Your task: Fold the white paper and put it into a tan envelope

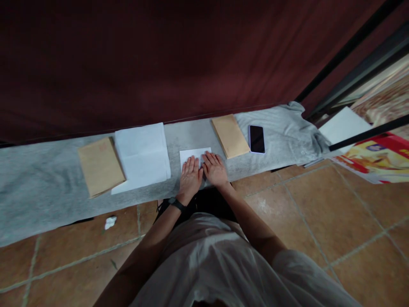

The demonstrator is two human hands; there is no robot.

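Observation:
A small folded sheet of white paper (195, 152) lies on the grey cloth in front of me. My left hand (190, 175), with a dark watch on its wrist, rests flat on the paper's left part, fingers stretched out. Flat on its right part lies my right hand (215, 169), thumb close to the left hand's thumb. Both hands cover the paper's near side. To the right is a brown envelope (230, 135). Larger white sheets (142, 155) lie to the left, with a stack of brown envelopes (101, 167) overlapping their left edge.
A phone (257, 139) with a dark screen sits right of the envelope. The grey cloth (41, 179) covers a long narrow surface against a dark red wall (179, 59). A crumpled white scrap (110, 222) lies on the tiled floor. At right are dark bars and a red-yellow printed box (380, 155).

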